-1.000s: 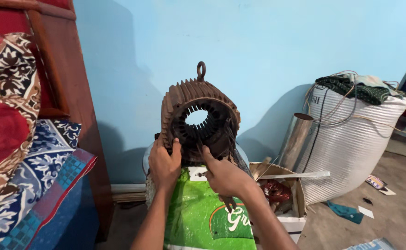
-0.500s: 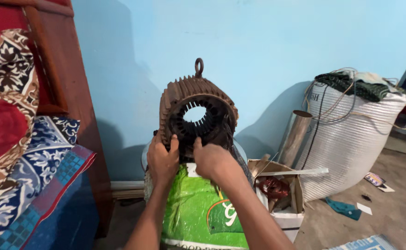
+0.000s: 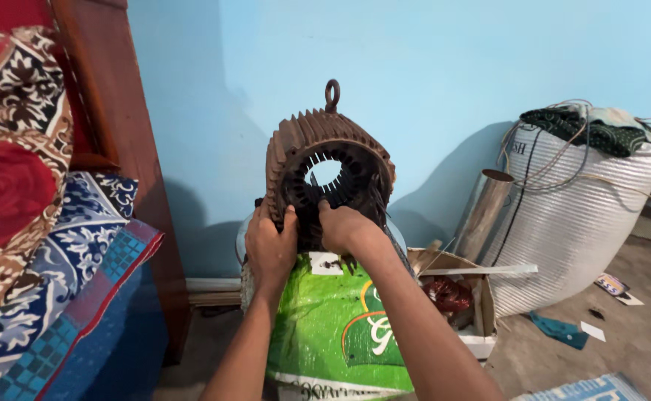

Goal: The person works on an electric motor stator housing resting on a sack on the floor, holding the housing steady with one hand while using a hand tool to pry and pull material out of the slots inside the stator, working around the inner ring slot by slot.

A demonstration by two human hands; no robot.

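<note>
Head view: both hands' fingers grip the motor stator.

A patterned red and blue quilt is draped over a wooden bed frame at the left. A white woven sack is stood against the light blue wall, with a metal pipe and an open cardboard box beside it.

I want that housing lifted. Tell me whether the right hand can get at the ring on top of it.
Probably yes. The right hand grips the motor housing's lower front, and the lifting ring stands bare on top with only wall behind it.
</note>
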